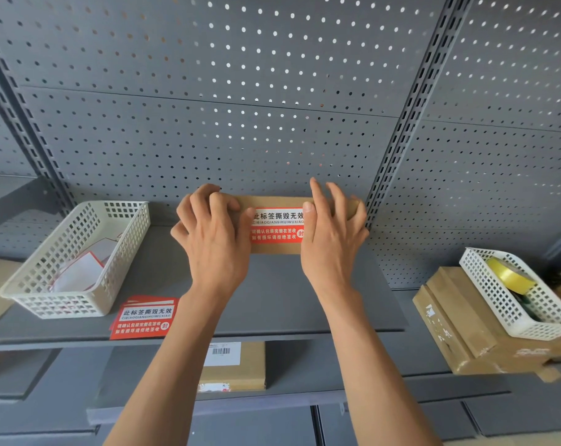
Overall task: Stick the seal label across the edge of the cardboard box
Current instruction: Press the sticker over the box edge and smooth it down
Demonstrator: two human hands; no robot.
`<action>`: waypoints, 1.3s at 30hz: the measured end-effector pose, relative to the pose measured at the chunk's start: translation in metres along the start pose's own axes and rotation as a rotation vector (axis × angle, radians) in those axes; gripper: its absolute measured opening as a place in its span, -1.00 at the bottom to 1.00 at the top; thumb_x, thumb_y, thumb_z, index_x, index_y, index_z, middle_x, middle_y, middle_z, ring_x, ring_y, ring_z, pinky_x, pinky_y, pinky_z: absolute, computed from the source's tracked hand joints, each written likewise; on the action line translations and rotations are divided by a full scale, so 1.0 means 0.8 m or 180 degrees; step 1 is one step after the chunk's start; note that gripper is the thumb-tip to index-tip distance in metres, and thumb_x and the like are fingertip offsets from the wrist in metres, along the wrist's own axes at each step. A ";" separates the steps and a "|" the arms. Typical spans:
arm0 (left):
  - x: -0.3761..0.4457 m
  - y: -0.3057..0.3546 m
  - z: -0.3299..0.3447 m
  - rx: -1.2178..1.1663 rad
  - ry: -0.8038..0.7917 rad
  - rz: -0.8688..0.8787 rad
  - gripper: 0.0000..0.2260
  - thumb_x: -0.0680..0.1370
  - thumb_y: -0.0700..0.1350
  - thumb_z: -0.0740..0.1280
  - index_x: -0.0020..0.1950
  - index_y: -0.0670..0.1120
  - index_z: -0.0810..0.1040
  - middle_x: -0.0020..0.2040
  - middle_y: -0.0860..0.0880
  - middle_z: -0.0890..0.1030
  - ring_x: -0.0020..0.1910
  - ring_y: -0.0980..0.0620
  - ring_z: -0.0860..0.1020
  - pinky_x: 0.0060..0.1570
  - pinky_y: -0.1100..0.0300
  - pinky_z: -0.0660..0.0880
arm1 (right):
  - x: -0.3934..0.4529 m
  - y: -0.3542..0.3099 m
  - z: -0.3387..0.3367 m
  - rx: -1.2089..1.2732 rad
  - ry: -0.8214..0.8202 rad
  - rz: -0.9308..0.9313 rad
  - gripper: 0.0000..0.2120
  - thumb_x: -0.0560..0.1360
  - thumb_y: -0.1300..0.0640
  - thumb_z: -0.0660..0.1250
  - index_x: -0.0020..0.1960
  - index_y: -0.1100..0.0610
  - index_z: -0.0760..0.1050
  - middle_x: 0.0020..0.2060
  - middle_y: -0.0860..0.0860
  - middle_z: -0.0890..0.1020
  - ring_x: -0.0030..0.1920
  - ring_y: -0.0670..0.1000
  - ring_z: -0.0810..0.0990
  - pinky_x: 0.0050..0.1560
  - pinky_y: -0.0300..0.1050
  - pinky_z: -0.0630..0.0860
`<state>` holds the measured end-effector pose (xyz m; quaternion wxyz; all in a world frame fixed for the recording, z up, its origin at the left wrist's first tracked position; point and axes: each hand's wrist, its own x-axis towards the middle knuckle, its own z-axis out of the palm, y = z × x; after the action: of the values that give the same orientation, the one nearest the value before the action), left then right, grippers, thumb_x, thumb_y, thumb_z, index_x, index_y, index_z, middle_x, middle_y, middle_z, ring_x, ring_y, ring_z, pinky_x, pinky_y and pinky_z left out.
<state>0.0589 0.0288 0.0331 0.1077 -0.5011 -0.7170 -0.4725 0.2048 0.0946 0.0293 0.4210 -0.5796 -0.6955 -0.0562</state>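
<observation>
A brown cardboard box (274, 247) stands on the grey shelf (272, 304) against the pegboard. A red and white seal label (277, 225) lies on its front face, reaching up to the top edge. My left hand (211, 233) grips the box's left end with fingers curled over the top. My right hand (332, 233) holds the right end, its thumb pressing the label's right side. Both hands hide the ends of the box and the label.
A white mesh basket (76, 252) with peeled backing papers sits at the left. A stack of spare seal labels (144, 317) lies at the shelf's front edge. At the right, another white basket (517, 294) with yellow tape rests on cardboard boxes (459, 329). A labelled box (234, 365) sits below.
</observation>
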 end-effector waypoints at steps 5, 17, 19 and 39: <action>-0.001 -0.001 -0.003 -0.0104 -0.0059 0.0030 -0.81 0.64 0.07 0.25 0.07 -0.04 0.40 0.36 -0.04 0.38 0.37 -0.15 0.26 0.16 -0.19 0.29 | 0.002 0.000 -0.005 0.0104 -0.0175 0.0034 -0.55 0.68 -0.14 -0.08 0.53 -0.18 0.28 0.49 -0.12 0.36 0.46 0.23 0.24 0.21 0.24 0.33; -0.004 0.005 -0.004 0.0081 -0.0137 -0.0061 -0.40 0.35 0.48 0.33 0.04 -0.01 0.37 0.40 -0.02 0.36 0.42 -0.15 0.25 0.17 -0.17 0.27 | -0.003 0.001 -0.025 0.0265 -0.0668 -0.0039 -0.27 0.51 -0.41 0.15 0.59 -0.16 0.11 0.57 -0.11 0.19 0.54 0.27 0.04 0.38 0.32 0.24; -0.005 0.002 -0.004 0.0049 -0.0169 -0.0049 -0.46 0.39 0.40 0.38 0.04 -0.01 0.38 0.42 -0.01 0.34 0.43 -0.14 0.23 0.18 -0.18 0.27 | -0.003 0.004 -0.026 0.0367 -0.0688 -0.0064 -0.33 0.55 -0.35 0.16 0.59 -0.16 0.13 0.57 -0.11 0.18 0.54 0.27 0.04 0.37 0.35 0.24; -0.018 -0.006 -0.010 -0.0282 -0.0448 0.0013 -0.39 0.31 0.35 0.51 0.13 0.01 0.39 0.55 0.01 0.21 0.54 -0.08 0.12 0.32 -0.17 0.16 | -0.016 0.017 -0.038 0.0543 -0.1103 -0.0283 -0.04 0.35 -0.46 0.32 0.61 -0.20 -0.02 0.61 -0.19 -0.02 0.58 0.21 -0.08 0.50 0.27 0.10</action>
<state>0.0593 0.0133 0.0255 0.0358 -0.5388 -0.7001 -0.4672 0.2323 0.0723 0.0351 0.3396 -0.5115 -0.7847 0.0850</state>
